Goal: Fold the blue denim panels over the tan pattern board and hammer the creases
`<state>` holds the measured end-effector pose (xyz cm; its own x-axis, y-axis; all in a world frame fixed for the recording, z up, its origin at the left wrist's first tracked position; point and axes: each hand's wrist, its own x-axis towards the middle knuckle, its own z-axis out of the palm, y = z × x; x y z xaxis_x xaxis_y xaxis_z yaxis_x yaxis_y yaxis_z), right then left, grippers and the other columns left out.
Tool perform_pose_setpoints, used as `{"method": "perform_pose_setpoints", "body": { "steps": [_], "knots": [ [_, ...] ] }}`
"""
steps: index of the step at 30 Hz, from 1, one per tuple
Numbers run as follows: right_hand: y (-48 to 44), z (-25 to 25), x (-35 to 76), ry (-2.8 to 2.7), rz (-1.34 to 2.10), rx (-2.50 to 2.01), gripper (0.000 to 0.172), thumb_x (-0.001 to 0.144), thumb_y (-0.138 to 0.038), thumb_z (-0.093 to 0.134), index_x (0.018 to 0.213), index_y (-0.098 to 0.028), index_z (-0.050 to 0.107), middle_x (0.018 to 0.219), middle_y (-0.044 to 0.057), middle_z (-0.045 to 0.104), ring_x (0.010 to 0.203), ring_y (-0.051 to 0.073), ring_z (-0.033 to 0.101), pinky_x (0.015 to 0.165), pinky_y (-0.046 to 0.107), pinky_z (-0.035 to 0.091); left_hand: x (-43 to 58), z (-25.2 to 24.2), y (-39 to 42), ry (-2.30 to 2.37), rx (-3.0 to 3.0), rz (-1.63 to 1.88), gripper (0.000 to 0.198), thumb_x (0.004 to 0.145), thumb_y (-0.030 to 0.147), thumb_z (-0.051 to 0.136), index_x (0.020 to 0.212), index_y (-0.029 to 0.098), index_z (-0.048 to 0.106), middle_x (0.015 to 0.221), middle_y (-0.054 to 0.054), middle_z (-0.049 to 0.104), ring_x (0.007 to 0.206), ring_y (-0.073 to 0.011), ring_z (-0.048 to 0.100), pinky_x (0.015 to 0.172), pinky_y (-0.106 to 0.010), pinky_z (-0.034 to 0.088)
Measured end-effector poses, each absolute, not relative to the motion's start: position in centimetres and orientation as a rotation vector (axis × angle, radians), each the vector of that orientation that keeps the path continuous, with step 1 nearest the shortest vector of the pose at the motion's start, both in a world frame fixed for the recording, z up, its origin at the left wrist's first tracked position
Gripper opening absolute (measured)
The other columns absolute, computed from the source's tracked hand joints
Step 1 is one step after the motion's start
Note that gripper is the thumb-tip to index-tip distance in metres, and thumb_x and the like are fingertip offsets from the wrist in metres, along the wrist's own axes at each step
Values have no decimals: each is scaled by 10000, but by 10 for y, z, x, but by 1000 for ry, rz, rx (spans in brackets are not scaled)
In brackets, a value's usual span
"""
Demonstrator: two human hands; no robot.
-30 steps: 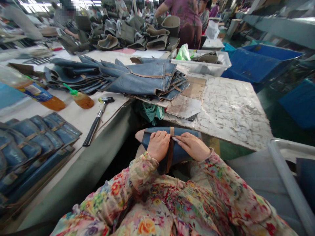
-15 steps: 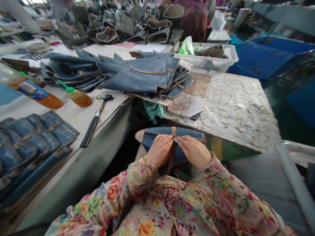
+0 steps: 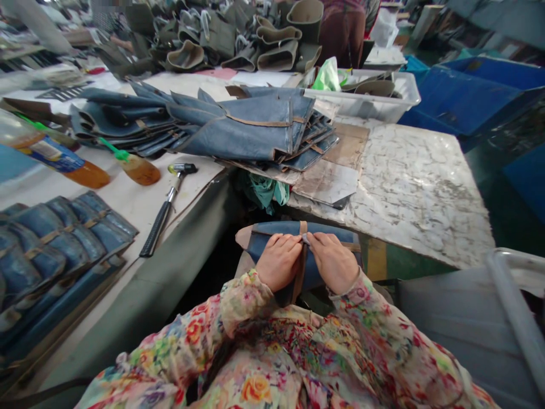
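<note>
A blue leather piece [image 3: 330, 233] with brown straps lies across my lap, its pale pointed end to the left. My left hand [image 3: 279, 260] rests on it with fingers curled over the surface, beside the upright brown strap [image 3: 303, 226]. On the other side of that strap, my right hand [image 3: 333, 258] pinches a small whitish scrap [image 3: 305, 239] between thumb and fingers, close to the left fingertips. The scrap looks like cloth or paper; I cannot tell which. Both hands hide the middle of the leather piece.
A hammer [image 3: 164, 218], a glue bottle [image 3: 138, 168] and a larger bottle [image 3: 63, 159] lie on the left table near folded blue pieces [image 3: 68, 233]. More blue leather pieces [image 3: 259, 125] are stacked ahead. A grey bin [image 3: 455, 318] stands at right; a person [image 3: 343, 34] is beyond.
My right hand has shifted slightly, its wrist now nearer my left hand, and the whitish scrap sits closer to the strap. My left hand stays nearly in place. The view has turned a little.
</note>
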<state>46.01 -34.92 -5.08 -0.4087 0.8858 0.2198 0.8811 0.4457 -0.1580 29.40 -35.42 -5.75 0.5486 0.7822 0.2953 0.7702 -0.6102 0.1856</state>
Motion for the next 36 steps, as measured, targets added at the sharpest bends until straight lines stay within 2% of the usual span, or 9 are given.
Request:
{"method": "perform_pose_setpoints", "body": {
  "steps": [5, 11, 21, 30, 36],
  "knots": [
    [-343, -55, 478, -2399, 158, -1331, 307, 883, -218, 396, 1113, -195, 597, 1092, 67, 590, 982, 207, 507, 882, 359, 446, 280, -61, -360, 1457, 2741, 583, 311, 874, 209, 404, 1158, 189, 527, 1178, -57, 577, 1100, -178, 480, 957, -364, 316],
    [-341, -38, 473, -2443, 208, -1166, 322, 878, -228, 407, 1137, -182, 593, 1158, 56, 571, 1028, 203, 493, 928, 365, 427, 266, -63, -364, 1532, 2763, 584, 316, 881, 208, 393, 1165, 180, 529, 1178, -61, 575, 1106, -181, 478, 957, -361, 321],
    [-338, -52, 449, -2532, 242, -1121, 303, 882, -206, 401, 1102, -174, 607, 1105, 61, 594, 985, 194, 497, 904, 347, 449, 258, -62, -363, 1514, 2753, 535, 322, 876, 193, 401, 1174, 154, 518, 1191, -63, 569, 1102, -182, 479, 927, -337, 327],
    [-326, -49, 412, -2600, 275, -1045, 288, 879, -194, 411, 1085, -192, 613, 1103, 60, 591, 999, 188, 500, 912, 337, 435, 224, -61, -363, 1647, 2727, 493, 314, 888, 205, 387, 1160, 165, 537, 1157, -84, 585, 1077, -191, 501, 897, -334, 341],
    [-319, -48, 386, -2630, 380, -1037, 293, 888, -207, 397, 1101, -192, 598, 1132, 42, 579, 1004, 178, 487, 911, 309, 430, 203, -59, -366, 1768, 2638, 491, 289, 904, 226, 376, 1140, 181, 536, 1154, -61, 590, 1063, -184, 505, 868, -337, 339]
  ]
}}
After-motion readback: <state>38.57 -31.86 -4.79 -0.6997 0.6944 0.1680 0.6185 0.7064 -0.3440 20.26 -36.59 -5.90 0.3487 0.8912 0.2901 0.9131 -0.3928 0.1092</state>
